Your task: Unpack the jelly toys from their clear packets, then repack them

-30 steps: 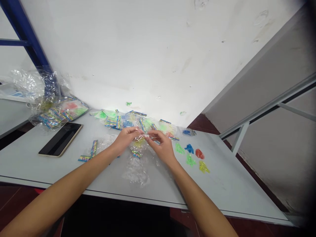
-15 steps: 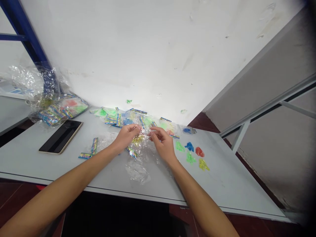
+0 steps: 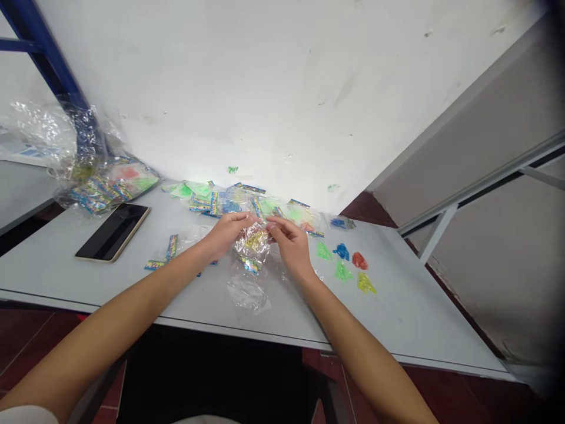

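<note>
Between my hands is a clear plastic packet [image 3: 253,242] with a yellow item inside and a printed blue-and-yellow strip at its lower end. My left hand [image 3: 228,234] pinches its upper left edge with thumb and forefinger. My right hand [image 3: 289,240] is closed on its upper right edge, fingers bent. Right of the hands lie small translucent shapes on the table: two green [image 3: 343,270], a blue one [image 3: 341,252], a red one [image 3: 359,260] and a yellow one [image 3: 366,282]. A crumpled clear wrapper [image 3: 248,294] lies just below the packet.
More packets with printed strips [image 3: 212,203] line the wall [image 3: 229,76]. A large clear bag [image 3: 95,185] of packets sits at the back left, beside a dark phone [image 3: 113,232]. Loose strips [image 3: 171,248] lie left of my hands. A metal rail [image 3: 441,227] stands at the right.
The packet with the yellow item now hangs flatter and more visible between my hands, its printed strip shifted slightly right. My hands keep their hold; the view has tilted slightly.
</note>
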Demonstrator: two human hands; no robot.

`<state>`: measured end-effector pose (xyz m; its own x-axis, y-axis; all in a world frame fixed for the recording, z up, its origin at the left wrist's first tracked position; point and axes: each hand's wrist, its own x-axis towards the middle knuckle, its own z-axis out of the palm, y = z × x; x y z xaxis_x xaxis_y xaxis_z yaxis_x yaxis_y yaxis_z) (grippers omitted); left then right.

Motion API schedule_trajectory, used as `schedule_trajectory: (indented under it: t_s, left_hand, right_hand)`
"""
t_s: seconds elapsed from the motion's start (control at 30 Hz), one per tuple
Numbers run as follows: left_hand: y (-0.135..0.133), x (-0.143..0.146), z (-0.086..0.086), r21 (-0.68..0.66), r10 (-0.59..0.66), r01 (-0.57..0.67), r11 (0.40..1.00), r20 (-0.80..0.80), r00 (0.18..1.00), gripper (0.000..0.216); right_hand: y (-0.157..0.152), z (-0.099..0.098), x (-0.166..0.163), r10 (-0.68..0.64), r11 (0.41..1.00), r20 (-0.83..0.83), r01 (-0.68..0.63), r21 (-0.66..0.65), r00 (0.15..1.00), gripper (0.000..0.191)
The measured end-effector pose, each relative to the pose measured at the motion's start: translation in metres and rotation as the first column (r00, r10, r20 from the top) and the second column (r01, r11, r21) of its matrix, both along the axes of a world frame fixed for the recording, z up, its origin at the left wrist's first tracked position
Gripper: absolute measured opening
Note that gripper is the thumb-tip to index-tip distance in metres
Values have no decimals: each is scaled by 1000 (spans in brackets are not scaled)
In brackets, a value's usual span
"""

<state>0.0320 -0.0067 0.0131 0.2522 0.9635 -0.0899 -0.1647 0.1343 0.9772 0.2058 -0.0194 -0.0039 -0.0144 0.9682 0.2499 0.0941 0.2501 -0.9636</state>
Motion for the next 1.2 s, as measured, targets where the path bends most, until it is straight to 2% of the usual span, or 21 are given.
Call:
schedule_trajectory:
  t_s: [0.1, 0.2, 0.33, 0.43, 0.53, 0.67, 0.73, 0.83, 0.93, 1.03, 1.13, 1.2]
  left_hand:
    - [1, 0, 0, -80, -27, 33, 996, 86, 996, 25]
    - [1, -1, 1, -93, -29, 41, 995, 123, 992, 25]
    - [4, -1, -1, -117, -80, 109, 987, 232, 969, 22]
    - [7, -1, -5, -185, -51, 115, 976, 319, 946, 17]
    - [9, -1, -6, -228, -31, 110, 968, 328, 944, 17]
    - [7, -1, -3, -248, -69, 150, 957, 306, 950, 37]
    - [5, -1, -2, -214, -76, 135, 968, 264, 962, 40]
    - [4, 1, -5, -106, -53, 70, 992, 157, 986, 43]
    - [5, 1, -9, -14, -31, 33, 999, 121, 992, 45]
    - [9, -2, -12, -12, -45, 47, 999, 126, 991, 46]
    - [10, -4, -13, -35, -45, 48, 998, 72, 996, 51]
    - [8, -3, -12, -16, -56, 56, 998, 35, 998, 51]
  right_hand:
    - [1, 1, 5, 3, 999, 19, -4, 33, 1000, 26]
    - [3, 1, 7, 11, 997, 25, -13, 72, 1000, 24]
    - [4, -1, 8, 18, 993, 68, -26, 117, 998, 20]
    - [3, -2, 8, 33, 981, 139, -59, 186, 990, 19]
    - [1, 0, 7, 28, 959, 223, -89, 268, 975, 20]
    - [-1, 3, 6, 2, 929, 307, -115, 352, 952, 22]
    - [-1, 4, 6, -8, 922, 326, -119, 368, 945, 23]
    - [-1, 4, 7, -21, 924, 352, -116, 364, 936, 23]
    - [-2, 4, 8, 0, 930, 390, -143, 338, 921, 21]
    - [-4, 5, 8, 76, 940, 409, -202, 276, 910, 25]
    - [-4, 3, 6, 76, 979, 302, -129, 160, 950, 46]
    - [-1, 0, 4, 39, 995, 236, -59, 77, 971, 46]
